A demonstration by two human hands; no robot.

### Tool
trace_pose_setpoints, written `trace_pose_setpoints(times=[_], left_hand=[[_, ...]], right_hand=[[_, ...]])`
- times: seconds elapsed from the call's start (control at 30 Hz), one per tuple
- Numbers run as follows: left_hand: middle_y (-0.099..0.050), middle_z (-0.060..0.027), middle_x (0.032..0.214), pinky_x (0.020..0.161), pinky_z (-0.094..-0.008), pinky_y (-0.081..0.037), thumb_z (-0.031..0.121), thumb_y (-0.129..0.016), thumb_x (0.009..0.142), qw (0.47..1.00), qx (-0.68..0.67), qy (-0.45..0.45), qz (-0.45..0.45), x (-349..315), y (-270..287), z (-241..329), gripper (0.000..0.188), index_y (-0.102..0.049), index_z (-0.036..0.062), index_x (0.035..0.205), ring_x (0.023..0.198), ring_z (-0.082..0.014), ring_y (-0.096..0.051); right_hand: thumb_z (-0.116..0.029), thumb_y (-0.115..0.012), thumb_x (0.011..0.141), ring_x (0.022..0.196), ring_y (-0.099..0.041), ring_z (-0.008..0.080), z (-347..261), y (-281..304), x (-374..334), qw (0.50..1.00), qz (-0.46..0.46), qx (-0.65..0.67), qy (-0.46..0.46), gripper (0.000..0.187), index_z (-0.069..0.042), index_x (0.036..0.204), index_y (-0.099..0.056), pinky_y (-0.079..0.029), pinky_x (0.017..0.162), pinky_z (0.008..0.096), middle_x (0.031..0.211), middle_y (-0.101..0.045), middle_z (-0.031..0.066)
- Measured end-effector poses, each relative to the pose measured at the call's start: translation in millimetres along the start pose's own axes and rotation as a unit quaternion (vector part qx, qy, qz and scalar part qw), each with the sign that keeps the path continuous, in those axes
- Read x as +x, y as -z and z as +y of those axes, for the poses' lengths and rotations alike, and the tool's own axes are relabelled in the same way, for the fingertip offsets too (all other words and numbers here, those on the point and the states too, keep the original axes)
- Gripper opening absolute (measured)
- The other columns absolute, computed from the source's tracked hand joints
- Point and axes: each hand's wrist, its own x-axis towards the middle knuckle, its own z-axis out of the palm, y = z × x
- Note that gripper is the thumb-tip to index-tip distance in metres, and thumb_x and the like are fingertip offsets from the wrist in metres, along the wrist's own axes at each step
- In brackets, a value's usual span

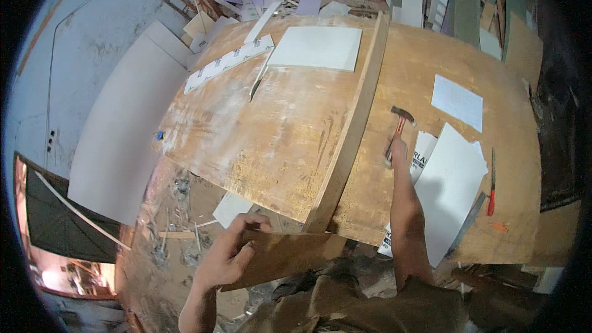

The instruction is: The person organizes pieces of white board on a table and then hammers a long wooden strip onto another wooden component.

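My right hand (396,149) is wrapped round the handle of a claw hammer (401,119), above the right part of the wooden table (277,142). The hammer has a dark head and a red and light handle. At the near edge, my left hand (237,248) grips the upper left edge of a wooden board (280,262), fingers over the top and thumb on the near side. That board stands on edge across the near end of a long wooden plank (351,142), which runs away over the table. Whether the two are joined I cannot tell.
White sheets (453,185) lie right of my right forearm, near a red-handled screwdriver-like tool (491,194) and a paper sheet (457,102). Left of the plank are a white panel (317,48) and a printed strip (228,63). A large pale sheet (126,123) leans left.
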Motion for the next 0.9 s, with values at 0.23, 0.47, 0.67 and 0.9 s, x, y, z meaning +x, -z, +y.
trace_pose_setpoints(times=[0.23, 0.47, 0.67, 0.9], left_hand=[[-0.054, -0.0119, 0.113, 0.099, -0.0322, -0.036, -0.001, -0.051, 0.08, 0.962, -0.082, -0.201, -0.164, 13.0, -37.2, -22.3, 0.04, -0.047, 0.0028, 0.119, 0.114, -0.0195, -0.049], [-0.053, -0.0191, 0.118, 0.096, -0.0392, -0.04, 0.019, -0.051, 0.093, 0.926, -0.184, -0.25, -0.217, 7.4, -91.8, -51.1, 0.043, -0.041, 0.0009, 0.13, 0.113, -0.0292, -0.051], [-0.054, -0.0224, 0.12, 0.094, -0.0394, -0.042, 0.024, -0.059, 0.088, 0.909, -0.004, -0.414, -0.042, 3.0, -73.7, -218.1, 0.046, -0.047, 0.0014, 0.126, 0.11, -0.0378, -0.053], [-0.05, -0.0218, 0.128, 0.098, -0.04, -0.039, 0.045, -0.061, 0.084, 0.977, -0.127, 0.156, 0.068, -48.3, -67.5, -513.1, 0.068, -0.045, -0.0026, 0.13, 0.118, -0.0321, -0.049]], right_hand=[[-0.014, -0.066, 0.083, 0.106, -0.058, 0.031, 15.8, -19.4, -233.2, 0.934, -0.019, -0.221, 0.281, 0.049, 0.0, 0.127, -0.051, -0.046, 0.089, 0.0372, 0.119, -0.058, 0.0198], [-0.022, -0.063, 0.085, 0.112, -0.049, 0.0314, 81.7, -32.8, -478.6, 0.861, -0.193, -0.237, 0.406, 0.052, -0.002, 0.13, -0.045, -0.039, 0.093, 0.0395, 0.121, -0.05, 0.0156], [-0.019, -0.062, 0.086, 0.098, -0.057, 0.0311, 124.7, -88.4, -507.3, 0.878, 0.139, -0.283, 0.36, 0.041, 0.004, 0.118, -0.051, -0.045, 0.085, 0.0388, 0.11, -0.058, 0.0168], [-0.009, -0.062, 0.084, 0.1, -0.056, 0.0225, 111.0, -98.6, -508.6, 0.931, 0.26, -0.085, 0.24, 0.036, 0.005, 0.115, -0.05, -0.044, 0.088, 0.036, 0.11, -0.058, 0.0139]])
